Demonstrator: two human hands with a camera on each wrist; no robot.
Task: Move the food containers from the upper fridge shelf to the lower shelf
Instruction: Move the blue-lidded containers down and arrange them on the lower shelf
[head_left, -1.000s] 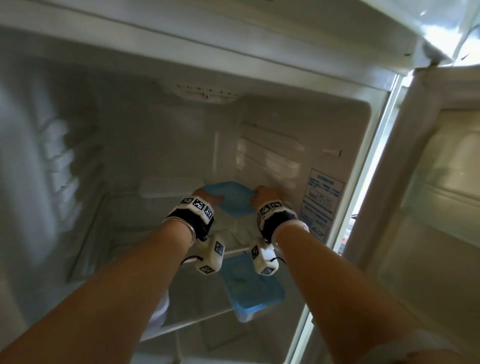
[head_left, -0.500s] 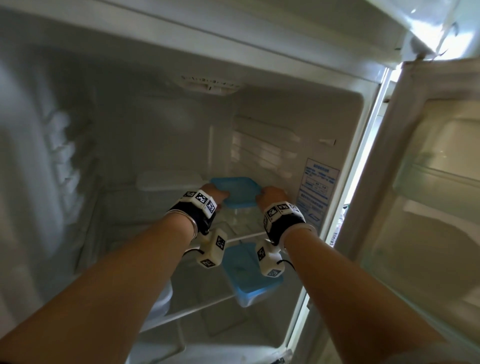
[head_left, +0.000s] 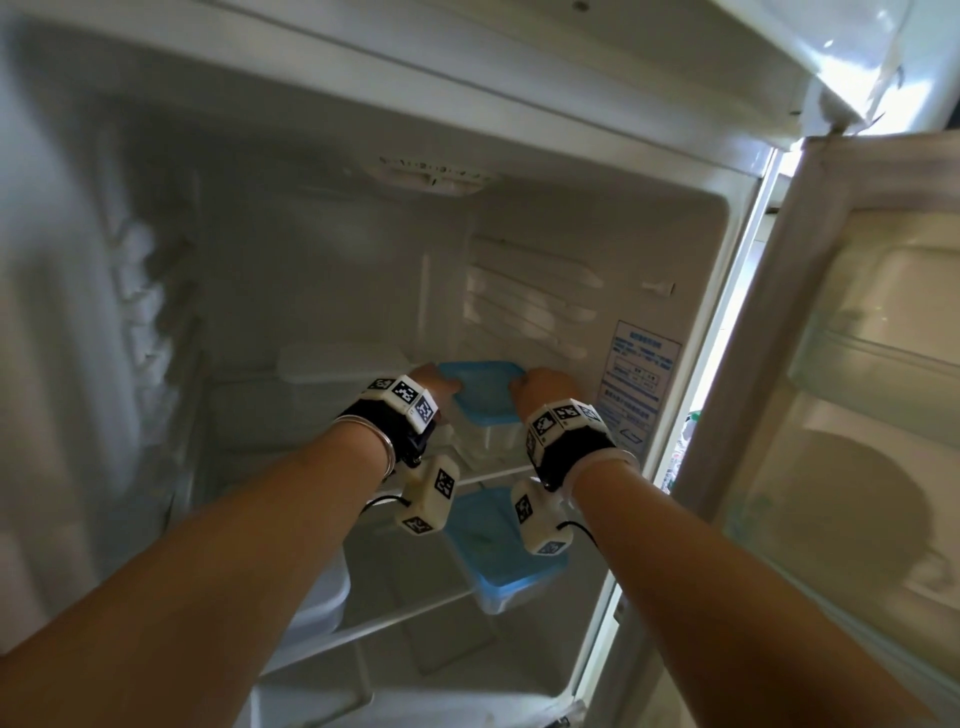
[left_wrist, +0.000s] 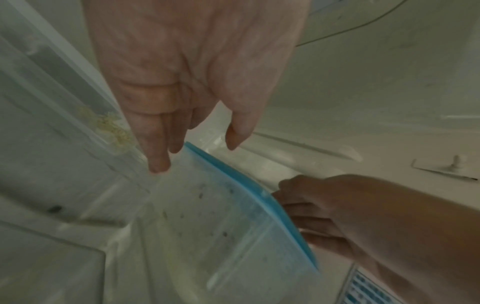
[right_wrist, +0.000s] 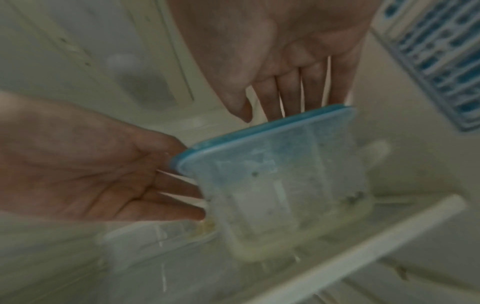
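Nudged deeper, the container (head_left: 485, 389) sits between left hand (head_left: 434, 383) and right hand (head_left: 545, 387), straight fingers seemingly touching its sides; nearly placed.

**Tagged at both wrists**

Here's my left grip (head_left: 434, 382), bare, and right at the wrist a black wristband (head_left: 395, 423) topped with white blocks carrying black-and-white square codes. Two thin silver bangles (head_left: 383, 448) sit just below it. Underneath hangs a white camera box (head_left: 428, 493), coded too, trailing a thin black cable (head_left: 382, 501). Over to my right grip (head_left: 545, 387): same sort of black band (head_left: 574, 447), coded blocks again, another white box (head_left: 537, 522) with its black lead (head_left: 582, 529), plus one pale bracelet (head_left: 605, 460).
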